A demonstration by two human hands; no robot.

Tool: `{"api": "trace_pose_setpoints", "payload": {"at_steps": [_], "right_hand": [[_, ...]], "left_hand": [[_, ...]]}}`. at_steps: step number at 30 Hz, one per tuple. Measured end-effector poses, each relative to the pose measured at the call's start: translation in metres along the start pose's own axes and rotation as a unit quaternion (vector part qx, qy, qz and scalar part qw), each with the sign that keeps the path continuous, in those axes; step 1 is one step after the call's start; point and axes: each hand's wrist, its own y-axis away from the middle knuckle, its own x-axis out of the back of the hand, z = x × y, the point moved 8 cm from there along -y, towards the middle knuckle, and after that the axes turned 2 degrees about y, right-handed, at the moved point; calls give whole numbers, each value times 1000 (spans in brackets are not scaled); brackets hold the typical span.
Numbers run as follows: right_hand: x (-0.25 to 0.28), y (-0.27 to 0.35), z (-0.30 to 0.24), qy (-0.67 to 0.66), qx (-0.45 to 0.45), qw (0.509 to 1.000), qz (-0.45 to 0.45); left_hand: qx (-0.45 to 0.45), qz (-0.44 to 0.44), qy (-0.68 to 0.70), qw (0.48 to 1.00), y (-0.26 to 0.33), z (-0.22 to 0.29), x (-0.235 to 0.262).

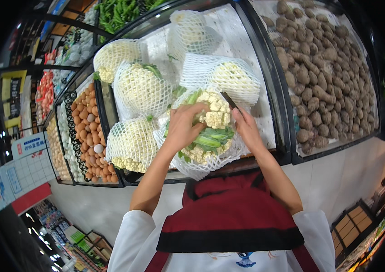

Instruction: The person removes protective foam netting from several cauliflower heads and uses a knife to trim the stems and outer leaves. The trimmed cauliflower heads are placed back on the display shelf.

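Observation:
A cauliflower (218, 110) with green leaves (210, 139) lies in a pulled-down white foam net (198, 170) at the near side of the display bin. My left hand (186, 126) grips it from the left, with the fingers curled over the florets and leaves. On the other side my right hand (248, 131) is closed on a narrow dark knife (229, 100); only part of it shows beside the florets. More netted cauliflowers lie close by, among them one (133, 144) left of my left wrist and another (233, 81) just beyond my hands.
The bin's black rim (267, 77) separates it from a bin of brown potatoes (324, 81) at the right. Brown eggs (90, 131) fill a crate at the left. Green peppers (120, 16) lie at the far side. Other netted cauliflowers (143, 88) crowd the bin's left half.

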Motion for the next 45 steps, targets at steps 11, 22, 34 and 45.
{"api": "trace_pose_setpoints", "payload": {"at_steps": [11, 22, 34, 45], "right_hand": [[19, 41, -59, 244, 196, 947, 68], [15, 42, -50, 355, 220, 908, 30], [12, 61, -49, 481, 333, 808, 64], [7, 59, -51, 498, 328, 798, 80]], "left_hand": [[-7, -15, -44, 999, 1, 7, -16], [-27, -74, -100, 992, 9, 25, -25], [-50, -34, -84, 995, 15, 24, -20], [-33, -61, -74, 995, 15, 25, -20]]}}
